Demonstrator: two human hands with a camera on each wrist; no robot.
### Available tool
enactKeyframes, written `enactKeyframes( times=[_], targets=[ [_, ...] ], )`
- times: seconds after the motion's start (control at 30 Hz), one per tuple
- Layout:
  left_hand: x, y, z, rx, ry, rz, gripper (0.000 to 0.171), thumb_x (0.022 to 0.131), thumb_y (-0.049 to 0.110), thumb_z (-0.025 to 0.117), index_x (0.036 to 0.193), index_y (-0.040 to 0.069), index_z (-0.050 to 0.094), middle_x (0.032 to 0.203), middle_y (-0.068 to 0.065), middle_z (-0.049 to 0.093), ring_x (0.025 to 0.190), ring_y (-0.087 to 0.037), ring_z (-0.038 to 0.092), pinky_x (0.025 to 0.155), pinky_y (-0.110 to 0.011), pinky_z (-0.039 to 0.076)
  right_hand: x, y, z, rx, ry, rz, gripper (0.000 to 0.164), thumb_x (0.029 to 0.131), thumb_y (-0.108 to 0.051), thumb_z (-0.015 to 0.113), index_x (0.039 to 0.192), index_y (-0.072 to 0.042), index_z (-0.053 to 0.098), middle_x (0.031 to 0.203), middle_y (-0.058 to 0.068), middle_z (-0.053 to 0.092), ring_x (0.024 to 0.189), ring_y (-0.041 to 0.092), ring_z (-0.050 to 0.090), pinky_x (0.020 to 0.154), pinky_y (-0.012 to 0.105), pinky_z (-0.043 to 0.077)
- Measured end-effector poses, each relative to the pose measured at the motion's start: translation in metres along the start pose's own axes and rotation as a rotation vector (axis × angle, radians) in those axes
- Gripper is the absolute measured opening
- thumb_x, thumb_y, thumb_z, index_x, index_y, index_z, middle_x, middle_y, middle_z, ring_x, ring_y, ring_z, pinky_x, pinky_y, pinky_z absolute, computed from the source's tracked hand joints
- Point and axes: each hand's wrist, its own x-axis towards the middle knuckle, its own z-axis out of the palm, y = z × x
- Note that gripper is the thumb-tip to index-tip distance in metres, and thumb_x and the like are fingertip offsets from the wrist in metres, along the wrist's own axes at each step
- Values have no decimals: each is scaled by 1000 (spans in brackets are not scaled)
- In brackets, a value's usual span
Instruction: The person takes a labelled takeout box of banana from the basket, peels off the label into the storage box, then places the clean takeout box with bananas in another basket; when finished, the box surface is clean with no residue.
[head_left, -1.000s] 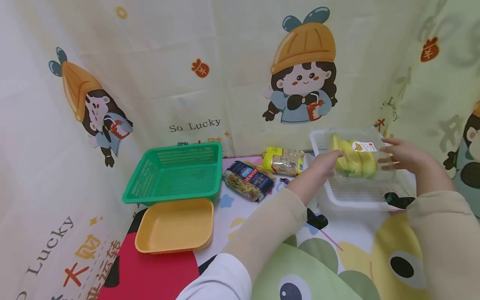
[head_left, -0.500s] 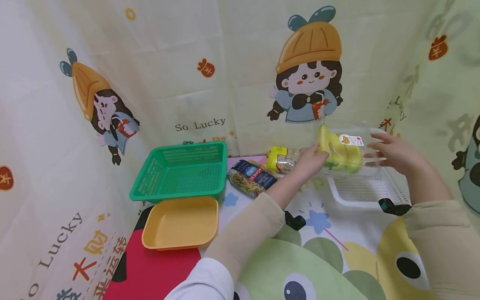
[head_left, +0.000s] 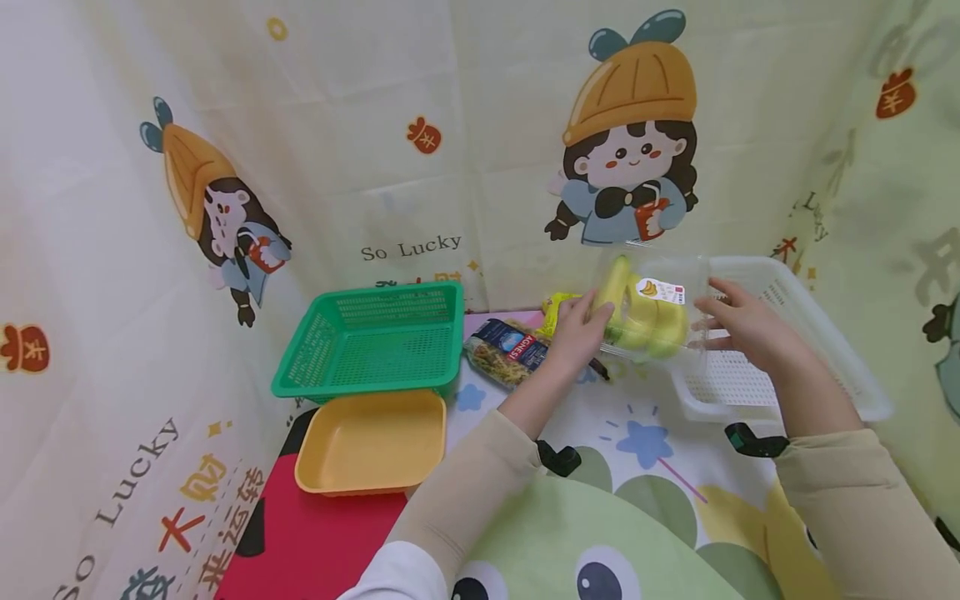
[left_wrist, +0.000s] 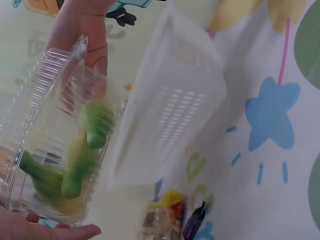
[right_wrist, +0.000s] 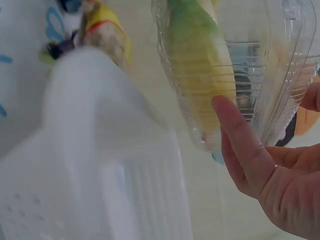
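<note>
A clear plastic clamshell box of bananas (head_left: 648, 321), with a white label on top, is held in the air between both hands, tilted. My left hand (head_left: 581, 333) grips its left end, the thumb at the near side. My right hand (head_left: 750, 329) holds the right end with spread fingers. In the right wrist view one digit of the right hand (right_wrist: 270, 170) presses the ribbed plastic of the clamshell box (right_wrist: 210, 75). The left wrist view shows green banana ends through the box (left_wrist: 60, 150). Below and right stands a white perforated basket (head_left: 727, 387).
A green basket (head_left: 367, 342) and a yellow tray (head_left: 371, 442) are at the left. A pasta bag (head_left: 506, 350) lies in the middle. Behind it is a yellow packet (head_left: 552, 312), partly hidden by the left hand. A small dark purple item (left_wrist: 194, 221) lies near the packet.
Both hands have lifted the banana box out of the white basket and carried it left, toward the bags. The head view has turned slightly left.
</note>
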Motion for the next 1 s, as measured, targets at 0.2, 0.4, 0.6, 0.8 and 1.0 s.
enactKeyframes(
  times=[0.2,0.4,0.6,0.8,1.0],
  targets=[
    [-10,-16,-18,-14,79,10,53,98,46,52,147,28,48,146,-1,45,119,-25,58,98,-45,50,-4,-3,29,2,3,-15,88,100,-57,42,159,-21,-13,155,34,18,134,47,36,82,34,60],
    [-19,-31,-44,-86,85,41,49,99,36,52,147,24,49,145,-3,44,108,-21,58,84,-37,52,-1,-7,42,-123,29,-79,87,99,-62,38,160,-15,-1,154,31,20,133,49,40,92,48,56],
    [-26,-41,-76,-189,35,9,48,99,40,54,146,29,50,143,1,44,119,-20,55,84,-36,57,11,-6,38,-105,9,-103,85,97,-67,34,161,-21,2,163,23,12,142,48,29,107,64,37],
    [-30,-47,-102,-155,-35,6,52,96,46,58,144,29,52,143,5,46,116,-20,58,88,-35,56,27,-8,34,-32,-73,-149,79,100,-62,35,161,-21,5,166,15,10,145,44,27,112,62,33],
    [-33,-59,-121,-123,-105,11,42,98,39,58,140,33,57,142,8,49,94,-11,56,77,-27,51,42,-16,41,-29,-227,-171,73,102,-60,31,161,-24,6,166,14,13,149,47,17,113,64,28]
  ],
)
